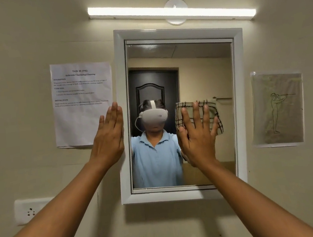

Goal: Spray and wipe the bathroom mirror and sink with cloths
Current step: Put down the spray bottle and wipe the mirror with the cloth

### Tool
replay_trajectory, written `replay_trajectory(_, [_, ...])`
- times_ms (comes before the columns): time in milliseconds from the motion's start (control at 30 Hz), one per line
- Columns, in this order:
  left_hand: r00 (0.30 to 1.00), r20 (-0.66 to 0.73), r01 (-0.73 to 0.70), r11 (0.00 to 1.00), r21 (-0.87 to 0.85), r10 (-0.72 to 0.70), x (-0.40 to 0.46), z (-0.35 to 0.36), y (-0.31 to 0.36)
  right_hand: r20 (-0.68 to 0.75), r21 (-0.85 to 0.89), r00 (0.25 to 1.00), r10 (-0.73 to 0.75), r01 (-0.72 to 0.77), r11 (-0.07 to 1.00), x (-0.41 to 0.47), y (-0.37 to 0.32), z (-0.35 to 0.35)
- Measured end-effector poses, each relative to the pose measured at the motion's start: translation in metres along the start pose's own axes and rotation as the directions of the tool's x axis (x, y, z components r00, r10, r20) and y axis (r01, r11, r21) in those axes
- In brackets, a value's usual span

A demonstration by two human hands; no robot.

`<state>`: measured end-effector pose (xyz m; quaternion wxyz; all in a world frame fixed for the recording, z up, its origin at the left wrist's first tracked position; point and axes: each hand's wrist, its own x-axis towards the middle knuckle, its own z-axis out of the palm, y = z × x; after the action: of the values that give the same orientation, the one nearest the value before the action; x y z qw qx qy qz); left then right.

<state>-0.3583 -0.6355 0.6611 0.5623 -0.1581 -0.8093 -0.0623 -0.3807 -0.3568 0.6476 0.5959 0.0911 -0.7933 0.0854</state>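
A mirror (194,67) in a white frame (242,91) hangs on the beige wall ahead. My right hand (197,135) lies flat with fingers spread, pressing a checked beige cloth (213,113) against the glass at the right of centre. My left hand (108,136) is flat, fingers together, resting on the frame's left edge and the wall beside it, holding nothing. The glass reflects a person in a blue shirt with a headset. The sink and any spray bottle are out of view.
A printed task sheet (81,87) is taped to the wall left of the mirror, and a drawing in a plastic sleeve (278,108) right of it. A tube light (170,12) runs above. A wall socket (29,210) sits at lower left.
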Motion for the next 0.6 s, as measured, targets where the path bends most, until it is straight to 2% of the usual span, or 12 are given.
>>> replay_trajectory(233, [1.0, 0.016, -0.004, 1.0, -0.011, 0.004, -0.01, 0.003, 0.001, -0.029, 0.012, 0.98, -0.198, 0.199, 0.98, 0.062, -0.079, 0.002])
replay_trajectory(400, [0.999, 0.031, -0.02, 1.0, -0.005, 0.02, -0.024, 0.006, -0.001, -0.02, 0.026, 0.947, -0.321, 0.321, 0.947, 0.036, -0.11, 0.018])
replay_trajectory(600, [0.999, 0.05, -0.015, 1.0, 0.003, 0.015, -0.038, 0.009, 0.001, 0.04, 0.027, 0.9, -0.434, 0.433, 0.901, -0.013, -0.094, 0.023])
